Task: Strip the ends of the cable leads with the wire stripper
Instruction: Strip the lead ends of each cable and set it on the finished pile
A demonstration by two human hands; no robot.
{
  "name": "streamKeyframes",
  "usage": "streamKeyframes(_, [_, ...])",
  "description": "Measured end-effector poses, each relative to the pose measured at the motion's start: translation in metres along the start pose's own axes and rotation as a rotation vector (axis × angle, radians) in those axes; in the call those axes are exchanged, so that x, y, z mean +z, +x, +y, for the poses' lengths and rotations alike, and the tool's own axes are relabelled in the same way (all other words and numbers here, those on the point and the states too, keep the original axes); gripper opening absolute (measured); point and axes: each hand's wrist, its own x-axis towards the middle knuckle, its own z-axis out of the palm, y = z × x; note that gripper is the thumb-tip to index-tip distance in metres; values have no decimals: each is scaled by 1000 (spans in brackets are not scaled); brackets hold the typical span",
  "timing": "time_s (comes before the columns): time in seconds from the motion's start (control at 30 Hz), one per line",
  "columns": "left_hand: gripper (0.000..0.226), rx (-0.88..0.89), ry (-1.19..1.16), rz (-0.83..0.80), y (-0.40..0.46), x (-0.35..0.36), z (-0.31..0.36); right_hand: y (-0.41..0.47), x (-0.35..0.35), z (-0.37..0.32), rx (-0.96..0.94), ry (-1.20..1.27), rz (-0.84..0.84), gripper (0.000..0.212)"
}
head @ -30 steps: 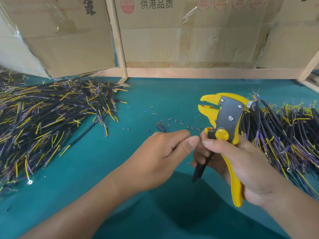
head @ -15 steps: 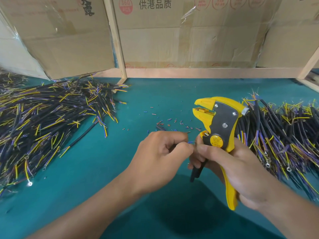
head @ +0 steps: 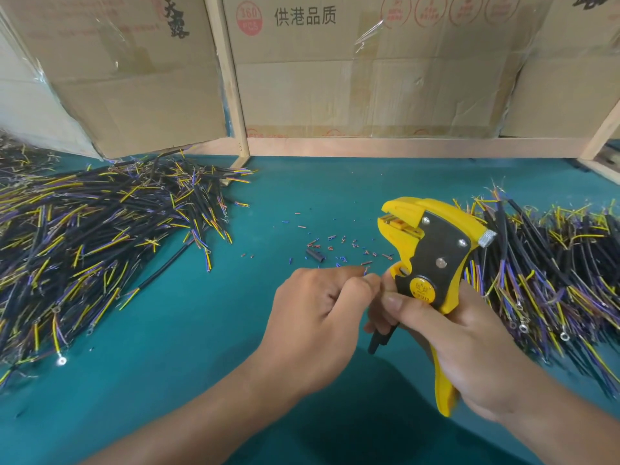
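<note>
The cable point(head: 380, 340) is mostly hidden – only its black end shows below the hands. The right hand point(head: 466, 344) grips the wire stripper point(head: 432, 263); the left hand point(head: 318, 313) pinches thin leads point(head: 365, 270) beside it.

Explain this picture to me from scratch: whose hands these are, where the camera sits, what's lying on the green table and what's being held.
There is no machine here. A person works with bare hands, and the single view comes from a camera worn on their head, looking forward and down.

The right hand grips a yellow and black wire stripper, its jaws pointing up and left, with nothing between them. It also holds a short black cable against the tool. The left hand pinches thin leads at that cable's upper end.

On the green table lie two heaps of black cables with yellow and purple leads: the left heap and the right heap. Between them are small scraps of insulation. Cardboard boxes stand behind.
</note>
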Motion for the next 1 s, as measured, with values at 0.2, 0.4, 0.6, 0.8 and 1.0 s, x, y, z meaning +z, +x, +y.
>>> streamKeyframes(0.2, [45,52,224,45,1,-1,0,1,-4,0,36,56,18,16])
streamKeyframes(0.4, [35,49,405,75,5,-4,-8,3,-6,1,72,79,-12,12])
streamKeyframes(0.6, [34,23,324,125,12,-15,-14,10,-11,-3,95,184,3,13])
streamKeyframes(0.8, [35,17,335,184,21,-31,-22,13,-16,-6,468,466,-236,22])
streamKeyframes(1.0, [36,44,331,169,19,-26,-21,4,1,0,479,540,-395,21])
